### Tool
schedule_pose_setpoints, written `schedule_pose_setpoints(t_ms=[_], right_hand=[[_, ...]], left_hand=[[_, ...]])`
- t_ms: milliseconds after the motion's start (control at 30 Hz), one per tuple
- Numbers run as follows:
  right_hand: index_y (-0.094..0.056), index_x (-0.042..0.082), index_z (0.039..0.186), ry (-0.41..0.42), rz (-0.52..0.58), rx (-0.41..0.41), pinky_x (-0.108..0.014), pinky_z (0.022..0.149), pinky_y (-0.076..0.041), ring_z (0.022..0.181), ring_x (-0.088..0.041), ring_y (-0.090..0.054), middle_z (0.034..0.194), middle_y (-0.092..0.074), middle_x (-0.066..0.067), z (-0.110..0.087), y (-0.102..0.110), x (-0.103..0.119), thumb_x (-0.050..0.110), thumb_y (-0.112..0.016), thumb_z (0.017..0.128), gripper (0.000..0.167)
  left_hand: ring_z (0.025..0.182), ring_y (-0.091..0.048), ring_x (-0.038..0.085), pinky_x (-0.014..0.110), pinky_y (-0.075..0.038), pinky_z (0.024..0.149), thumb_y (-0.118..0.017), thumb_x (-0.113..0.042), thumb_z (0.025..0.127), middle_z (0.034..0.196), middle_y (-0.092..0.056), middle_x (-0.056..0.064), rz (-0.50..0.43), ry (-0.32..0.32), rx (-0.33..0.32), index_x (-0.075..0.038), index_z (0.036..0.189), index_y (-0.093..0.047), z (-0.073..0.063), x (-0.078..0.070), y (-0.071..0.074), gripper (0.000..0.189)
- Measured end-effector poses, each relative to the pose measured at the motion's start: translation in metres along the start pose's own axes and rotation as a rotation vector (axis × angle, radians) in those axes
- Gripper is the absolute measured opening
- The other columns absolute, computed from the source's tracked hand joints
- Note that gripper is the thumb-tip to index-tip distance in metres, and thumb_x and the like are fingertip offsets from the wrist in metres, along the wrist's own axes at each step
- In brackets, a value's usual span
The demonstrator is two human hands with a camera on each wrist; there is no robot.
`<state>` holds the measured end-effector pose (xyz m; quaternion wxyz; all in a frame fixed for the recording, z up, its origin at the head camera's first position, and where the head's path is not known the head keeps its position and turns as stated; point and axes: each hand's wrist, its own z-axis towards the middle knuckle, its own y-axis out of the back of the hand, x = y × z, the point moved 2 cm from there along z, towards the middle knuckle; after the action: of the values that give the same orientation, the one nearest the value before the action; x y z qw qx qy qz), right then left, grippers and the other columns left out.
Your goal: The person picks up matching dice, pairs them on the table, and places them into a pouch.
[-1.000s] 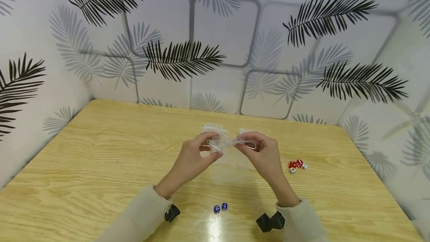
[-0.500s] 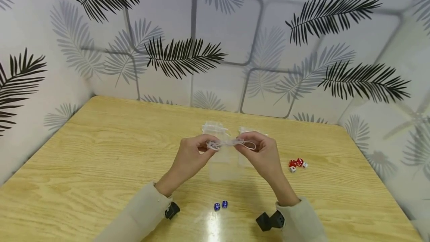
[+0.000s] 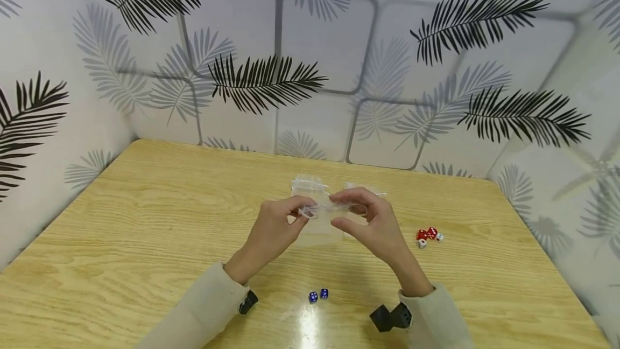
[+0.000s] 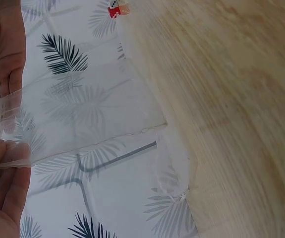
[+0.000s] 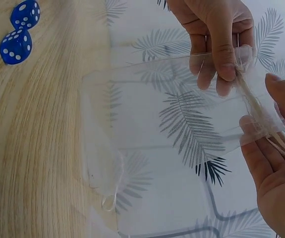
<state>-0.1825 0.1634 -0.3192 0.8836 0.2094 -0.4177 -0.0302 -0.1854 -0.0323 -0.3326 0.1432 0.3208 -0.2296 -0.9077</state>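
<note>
A sheer white drawstring pouch (image 3: pixel 317 235) is stretched between the hands in the head view, its body hanging below them. My left hand (image 3: pixel 276 230) pinches one end of its gathered mouth between thumb and fingers. At the other end, my right hand (image 3: pixel 375 225) has its thumb spread away from the fingers. The right wrist view shows the right fingers (image 5: pixel 261 158) behind the pouch mouth and the thumb lifted off it. A pale cord (image 5: pixel 254 101) runs along that mouth. Nothing inside the pouch can be made out.
Two more sheer pouches, a left one (image 3: pixel 307 181) and a right one (image 3: pixel 362 186), lie beyond the hands on the wooden table (image 3: pixel 169 220). Two blue dice (image 3: pixel 318 295) sit near the front. Red and white dice (image 3: pixel 428 236) cluster right of the hands. A patterned wall (image 3: pixel 319 42) stands behind.
My right thumb and fingers have parted from their pinch on the pouch mouth and shifted slightly left. The left hand has gathered its end and still pinches it.
</note>
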Motion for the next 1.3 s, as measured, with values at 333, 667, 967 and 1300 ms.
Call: schedule_pose_setpoints(t_ms=[333, 667, 967, 1300], right_hand=[[-0.067, -0.005, 0.1, 0.029, -0.005, 0.013, -0.022, 0.084, -0.054, 0.097, -0.004, -0.064, 0.105, -0.066, -0.024, -0.001, 0.0006, 0.0011, -0.005, -0.064, 0.086, 0.014], [-0.07, -0.005, 0.096, 0.005, -0.023, -0.036, -0.02, 0.058, -0.046, 0.068, -0.001, -0.053, 0.088, -0.07, -0.01, -0.001, 0.0024, -0.0001, -0.003, -0.057, 0.091, 0.014], [-0.069, -0.008, 0.097, 0.018, -0.051, 0.012, -0.02, 0.07, -0.055, 0.083, -0.003, -0.065, 0.098, -0.068, -0.023, -0.0025, 0.0017, 0.0014, -0.007, -0.058, 0.089, 0.014], [-0.07, -0.003, 0.1, -0.04, -0.12, 0.031, -0.023, 0.075, -0.056, 0.085, -0.004, -0.066, 0.098, -0.071, -0.017, -0.0025, 0.0, 0.0027, -0.003, -0.062, 0.088, 0.014]], left_hand=[[0.064, -0.064, 0.008, 0.02, -0.052, 0.06, -0.071, 0.001, 0.082, 0.084, -0.073, 0.005, 0.113, -0.096, 0.0, -0.005, 0.094, -0.07, -0.0008, -0.0013, -0.0012, 0.014], [0.084, -0.071, 0.016, 0.022, -0.056, 0.072, -0.073, 0.003, 0.079, 0.092, -0.074, 0.007, 0.241, -0.235, 0.002, -0.002, 0.097, -0.071, -0.0038, -0.0048, -0.0021, 0.02], [0.078, -0.072, 0.016, 0.021, -0.056, 0.067, -0.07, 0.009, 0.078, 0.088, -0.074, 0.007, 0.314, -0.291, -0.007, -0.002, 0.095, -0.071, -0.0055, -0.0059, -0.003, 0.021], [0.075, -0.071, 0.015, 0.021, -0.055, 0.062, -0.071, 0.009, 0.075, 0.085, -0.074, 0.006, 0.357, -0.337, -0.021, -0.003, 0.097, -0.07, -0.0052, -0.0086, -0.0033, 0.025]])
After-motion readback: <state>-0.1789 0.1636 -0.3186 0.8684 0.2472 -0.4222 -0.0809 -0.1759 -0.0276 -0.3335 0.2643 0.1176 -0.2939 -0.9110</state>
